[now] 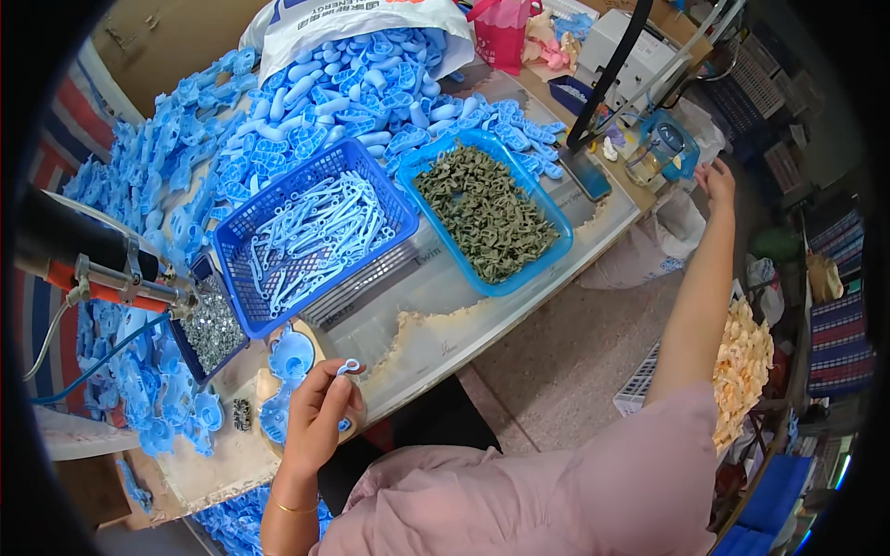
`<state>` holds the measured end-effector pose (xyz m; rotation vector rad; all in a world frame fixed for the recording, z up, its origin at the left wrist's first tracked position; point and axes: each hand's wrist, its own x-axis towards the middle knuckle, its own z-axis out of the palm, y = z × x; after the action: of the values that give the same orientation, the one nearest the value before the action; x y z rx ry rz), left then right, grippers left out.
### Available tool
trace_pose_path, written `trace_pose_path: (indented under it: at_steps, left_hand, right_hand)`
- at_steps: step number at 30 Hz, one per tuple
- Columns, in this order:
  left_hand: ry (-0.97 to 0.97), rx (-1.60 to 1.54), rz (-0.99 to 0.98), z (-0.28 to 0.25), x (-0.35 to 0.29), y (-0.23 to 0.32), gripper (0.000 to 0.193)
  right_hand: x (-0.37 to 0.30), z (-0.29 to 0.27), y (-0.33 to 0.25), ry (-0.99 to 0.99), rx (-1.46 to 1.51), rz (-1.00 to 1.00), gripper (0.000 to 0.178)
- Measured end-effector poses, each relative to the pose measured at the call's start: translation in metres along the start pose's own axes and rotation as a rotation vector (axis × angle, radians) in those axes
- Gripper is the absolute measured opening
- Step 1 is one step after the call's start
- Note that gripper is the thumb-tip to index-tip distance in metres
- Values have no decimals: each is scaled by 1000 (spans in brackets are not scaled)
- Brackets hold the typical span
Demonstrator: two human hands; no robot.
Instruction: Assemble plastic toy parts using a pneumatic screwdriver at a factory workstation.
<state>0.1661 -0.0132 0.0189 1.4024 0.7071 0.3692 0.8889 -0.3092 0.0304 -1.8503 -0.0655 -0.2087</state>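
Note:
My left hand is closed, thumb against fingers, on a small light-blue plastic rod with a ring end. Just beside it, a blue moulded shell with rounded cups rests on a wooden block at the table's front edge. Far to the right, my right arm is stretched out. My right hand is by a small blue tray with a clear jar next to it; its fingers look slightly apart, with nothing visible in them.
A blue basket holds light-blue ringed rods; a lighter blue tray holds olive-green parts. Blue mouldings spill from a white sack. A dark bin of small metal parts stands below a machine head at left. A phone lies near the right edge.

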Motion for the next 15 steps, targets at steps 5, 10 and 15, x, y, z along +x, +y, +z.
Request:
trace_pose_path:
  at_steps: [5,10,15]
  left_hand:
    - [-3,2,-72,-5,-4,-2,23]
    - [-36,-49,-3,-5,-4,3,23]
    - [-60,15,-16,-2,-8,4,23]
  right_hand:
    - [-45,-11,12,-33,-50,-15,32]
    - [-241,61,-53,-879,-208,20,21]
    - [-341,123,-76,-1068,-405,-407,19]
